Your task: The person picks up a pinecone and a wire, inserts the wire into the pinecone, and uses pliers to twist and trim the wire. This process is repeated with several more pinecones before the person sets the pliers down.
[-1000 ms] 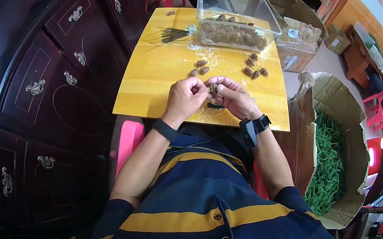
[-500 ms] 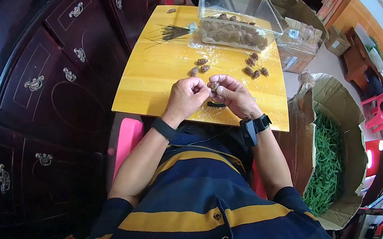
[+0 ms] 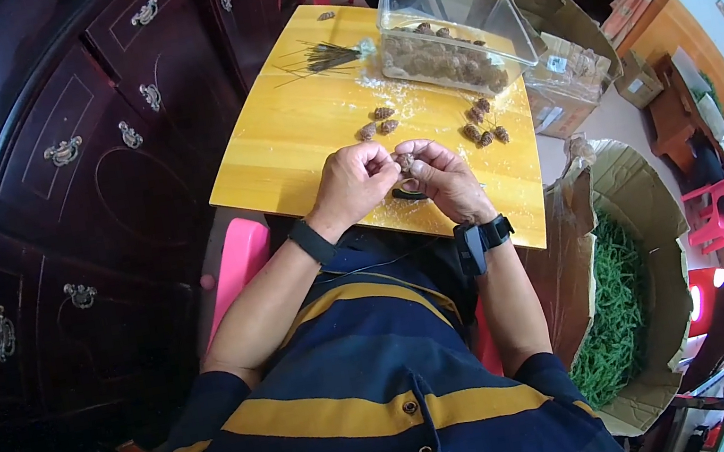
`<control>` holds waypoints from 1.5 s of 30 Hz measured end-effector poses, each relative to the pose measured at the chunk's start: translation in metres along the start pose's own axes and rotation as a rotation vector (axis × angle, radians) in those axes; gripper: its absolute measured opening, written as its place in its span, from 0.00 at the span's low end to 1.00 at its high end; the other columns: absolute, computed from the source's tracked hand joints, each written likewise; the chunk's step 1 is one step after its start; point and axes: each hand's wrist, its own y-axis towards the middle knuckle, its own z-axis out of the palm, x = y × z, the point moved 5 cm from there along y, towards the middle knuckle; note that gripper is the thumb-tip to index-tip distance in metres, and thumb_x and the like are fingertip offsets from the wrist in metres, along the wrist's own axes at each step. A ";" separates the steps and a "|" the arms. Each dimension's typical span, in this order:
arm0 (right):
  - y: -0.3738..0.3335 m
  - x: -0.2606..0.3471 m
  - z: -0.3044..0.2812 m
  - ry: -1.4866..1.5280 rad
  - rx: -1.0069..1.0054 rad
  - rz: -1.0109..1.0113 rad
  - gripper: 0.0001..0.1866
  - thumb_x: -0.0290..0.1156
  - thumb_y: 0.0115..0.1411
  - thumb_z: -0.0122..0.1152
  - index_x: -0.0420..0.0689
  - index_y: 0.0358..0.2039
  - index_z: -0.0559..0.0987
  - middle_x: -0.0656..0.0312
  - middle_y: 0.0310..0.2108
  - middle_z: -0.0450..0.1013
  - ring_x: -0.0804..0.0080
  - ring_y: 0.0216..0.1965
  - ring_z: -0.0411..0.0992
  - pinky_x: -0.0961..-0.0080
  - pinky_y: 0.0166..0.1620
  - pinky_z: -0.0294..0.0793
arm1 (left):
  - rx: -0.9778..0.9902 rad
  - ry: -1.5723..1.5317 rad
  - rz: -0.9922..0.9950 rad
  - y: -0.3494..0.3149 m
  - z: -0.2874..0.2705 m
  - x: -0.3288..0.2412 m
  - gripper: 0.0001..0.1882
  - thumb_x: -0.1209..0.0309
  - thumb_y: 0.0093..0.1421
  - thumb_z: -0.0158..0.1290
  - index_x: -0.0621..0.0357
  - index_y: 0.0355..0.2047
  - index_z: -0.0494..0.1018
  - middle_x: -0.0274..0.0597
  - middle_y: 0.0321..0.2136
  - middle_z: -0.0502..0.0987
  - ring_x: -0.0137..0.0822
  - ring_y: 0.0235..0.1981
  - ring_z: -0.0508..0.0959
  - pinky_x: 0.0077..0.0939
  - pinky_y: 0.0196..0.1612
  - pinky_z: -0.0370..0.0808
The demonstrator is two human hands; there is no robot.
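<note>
Over the near part of the yellow table (image 3: 273, 155), my two hands meet in front of me. A small brown pine cone (image 3: 406, 162) sits in the fingertips of my right hand (image 3: 447, 181). My left hand (image 3: 355, 187) has its thumb and fingers pinched together against the cone's left side; whatever they hold is too small to make out. Just below the cone, a black and yellow object (image 3: 410, 193) lies partly hidden by my hands. Beyond them rest a trio of pine cones (image 3: 384, 114) and, to the right, a looser group of several more (image 3: 484, 123).
A clear plastic box (image 3: 413, 72) of pine cones stands at the table's far right, beside a bundle of dark thin wires (image 3: 332, 56). White crumbs dot the tabletop. Right of the table is a cardboard box (image 3: 671, 270) of green artificial foliage (image 3: 621, 312); dark cabinets (image 3: 86, 176) flank the left.
Both hands stay almost in place around the pine cone, with only slight finger movement. The view has shifted a little.
</note>
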 end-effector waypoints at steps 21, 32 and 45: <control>0.003 -0.005 0.002 0.087 -0.045 -0.030 0.10 0.30 0.68 0.52 0.42 0.48 0.75 0.65 0.40 0.75 0.75 0.42 0.75 0.74 0.49 0.77 | -0.034 0.035 0.001 -0.002 0.005 0.004 0.08 0.75 0.56 0.57 0.64 0.23 0.73 0.35 0.17 0.75 0.21 0.19 0.72 0.20 0.24 0.71; 0.003 0.002 0.010 0.116 -0.089 -0.016 0.09 0.30 0.69 0.51 0.43 0.46 0.75 0.65 0.37 0.75 0.76 0.40 0.74 0.74 0.48 0.76 | 0.008 -0.152 -0.065 -0.003 0.006 0.010 0.06 0.76 0.57 0.57 0.63 0.24 0.74 0.28 0.19 0.74 0.16 0.21 0.70 0.15 0.25 0.69; 0.002 -0.002 0.002 0.100 0.001 -0.034 0.10 0.33 0.70 0.50 0.42 0.46 0.74 0.63 0.36 0.74 0.74 0.37 0.75 0.77 0.44 0.76 | 0.045 -0.062 -0.007 0.001 -0.001 0.005 0.04 0.78 0.57 0.58 0.64 0.26 0.74 0.29 0.20 0.75 0.16 0.22 0.71 0.16 0.26 0.70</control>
